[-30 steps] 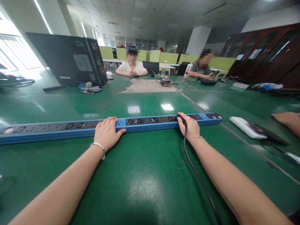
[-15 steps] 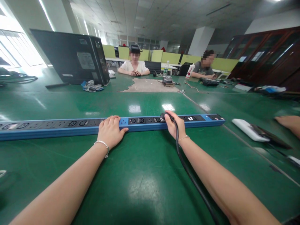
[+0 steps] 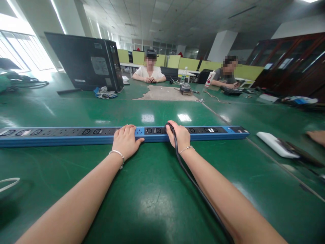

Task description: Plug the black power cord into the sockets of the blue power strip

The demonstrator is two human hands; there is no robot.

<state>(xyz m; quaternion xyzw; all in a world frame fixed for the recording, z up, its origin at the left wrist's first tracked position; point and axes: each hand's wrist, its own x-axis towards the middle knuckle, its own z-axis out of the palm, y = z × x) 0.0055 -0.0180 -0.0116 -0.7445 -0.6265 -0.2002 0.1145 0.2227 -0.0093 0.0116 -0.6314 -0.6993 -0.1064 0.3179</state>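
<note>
Across the middle of the frame lies one strip (image 3: 154, 139), blue and black, on the table (image 3: 157, 176). Left hand (image 3: 127, 140), centre-left: lies over the strip, thumb spread along its near side; whether it clasps cannot be told. Right hand (image 3: 179, 136), centre: fingers close round one plug (image 3: 168, 127) at the sockets; seating hidden. Cord (image 3: 195, 186), one: trails to the lower edge. Bracelets (image 3: 116, 152), two. Seated people (image 3: 149, 74), two, upper centre and upper right. Computer (image 3: 76, 64), one, upper left; its label (image 3: 99, 65) is unreadable. Tabletop: green, glossy, one tan patch (image 3: 167, 94). Room: partitions (image 3: 189, 63), yellow-green; cabinets (image 3: 291, 62), upper right.
</note>
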